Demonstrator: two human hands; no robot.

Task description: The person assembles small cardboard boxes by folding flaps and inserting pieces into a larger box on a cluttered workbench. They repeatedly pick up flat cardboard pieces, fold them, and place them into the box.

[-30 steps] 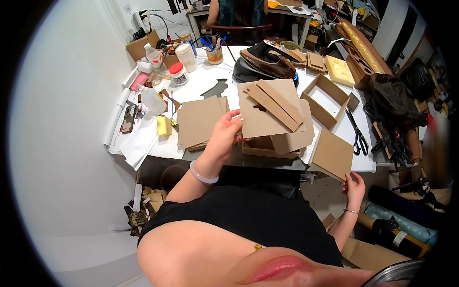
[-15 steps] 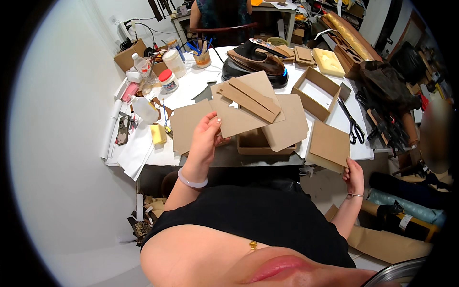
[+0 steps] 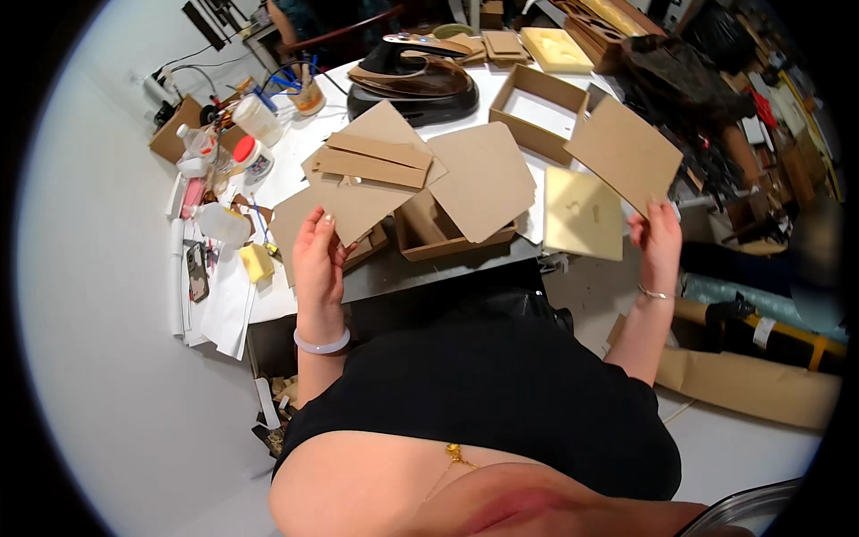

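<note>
My left hand (image 3: 319,255) pinches the near corner of a flat cardboard sheet (image 3: 367,204), on top of which lie cardboard strips (image 3: 371,167). In my right hand (image 3: 659,240) is a cardboard panel (image 3: 625,152), tilted and gripped at its lower corner. Just left of that hand, a yellow foam block (image 3: 586,224) with small hollows in its face sits by the table's front edge. Between the hands, another cardboard sheet (image 3: 488,179) with rounded corners lies partly over an open cardboard box (image 3: 461,246). One more sheet (image 3: 288,215) shows beside my left hand.
An iron (image 3: 413,85) on its base stands at the back, left of an open cardboard tray (image 3: 537,134). Bottles, a red-lidded jar (image 3: 255,159), a yellow sponge (image 3: 257,263) and a phone (image 3: 198,271) crowd the left. Another person (image 3: 331,18) sits beyond the table.
My right hand has raised its panel up and away, and the yellow foam face now shows. My left hand and its sheet sit lower and further left as the view has shifted.
</note>
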